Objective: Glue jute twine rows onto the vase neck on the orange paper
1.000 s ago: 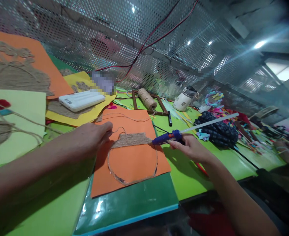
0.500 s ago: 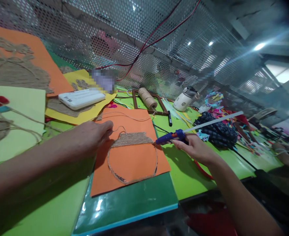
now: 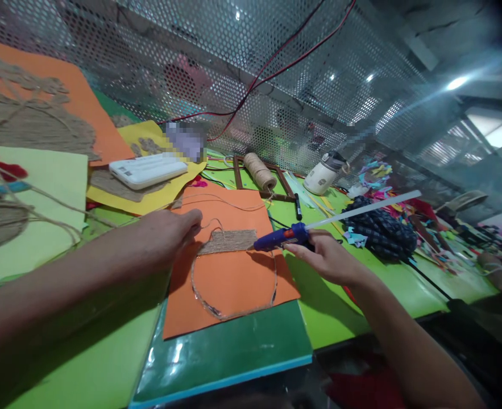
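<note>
1. No brand, label or writing can be read; the markings on the white flat box [image 3: 147, 170] are too small, and the patch behind it is blurred out.
2. The left hand [image 3: 170, 232] pinches the twine [image 3: 208, 222] at the left end of the wound band [image 3: 227, 241] on the orange sheet [image 3: 229, 278], its grip closed on the strand.
3. The right hand [image 3: 325, 258] has its grip closed around the blue glue gun [image 3: 276, 238], a white stick jutting from its rear.
4. Half a second ago the nozzle sat off the band's right end; now it touches that end.
5. A twine spool [image 3: 259, 171] and white jar [image 3: 323, 173] stand farther back on the green surface [image 3: 340, 301].
</note>
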A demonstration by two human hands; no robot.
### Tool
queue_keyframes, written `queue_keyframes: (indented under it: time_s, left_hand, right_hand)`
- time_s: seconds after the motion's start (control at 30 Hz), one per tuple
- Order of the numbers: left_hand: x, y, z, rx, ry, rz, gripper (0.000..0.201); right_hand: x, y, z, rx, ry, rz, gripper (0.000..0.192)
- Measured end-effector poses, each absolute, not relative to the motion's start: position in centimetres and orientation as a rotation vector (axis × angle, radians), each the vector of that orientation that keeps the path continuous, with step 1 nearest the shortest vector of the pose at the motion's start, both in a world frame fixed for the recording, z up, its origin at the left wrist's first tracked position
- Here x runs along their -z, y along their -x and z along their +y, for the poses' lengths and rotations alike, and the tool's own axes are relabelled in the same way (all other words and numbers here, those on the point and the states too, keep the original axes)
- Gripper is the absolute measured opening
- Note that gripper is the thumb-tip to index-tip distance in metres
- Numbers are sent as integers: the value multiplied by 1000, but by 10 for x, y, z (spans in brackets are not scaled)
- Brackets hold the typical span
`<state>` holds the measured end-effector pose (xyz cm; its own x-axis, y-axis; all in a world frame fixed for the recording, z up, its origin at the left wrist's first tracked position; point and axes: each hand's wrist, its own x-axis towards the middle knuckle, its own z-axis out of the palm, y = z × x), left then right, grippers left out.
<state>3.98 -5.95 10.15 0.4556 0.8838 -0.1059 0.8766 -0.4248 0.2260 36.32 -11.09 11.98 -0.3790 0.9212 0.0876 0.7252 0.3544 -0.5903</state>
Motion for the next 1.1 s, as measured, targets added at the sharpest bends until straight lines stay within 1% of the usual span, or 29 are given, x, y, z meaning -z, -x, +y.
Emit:
queue_keyframes:
  time_s: [0.23,0.47,0.57,0.73,0.87,1.1]
  left_hand:
    - [-99,-41,-56,-14,-2403,1526,13]
    - [-97,-41,-57,-59,-2440,1479,16]
    - [-96,-41,-57,-115,-2451,1460,15]
    - [-94,-40,-54,-94,-2420,1473,11]
    - [-91,-37,-53,-113,-2441,1430,15]
    - [-99,-40,-56,-64,-2425,1477,9]
  right_hand:
    - [-114,-338,-102,-562,1341,-2344,37]
    - [-113,-317,-99,-583,1257,-2390,30]
    - [-115,-309,-98,-610,1237,-2411,28]
    - [-117,-298,-97,-640,1123,-2446,22]
    - [-117,-297,-97,-628,1175,-2458,22]
    - [-114,-314,-100,-510,1321,-2436,31]
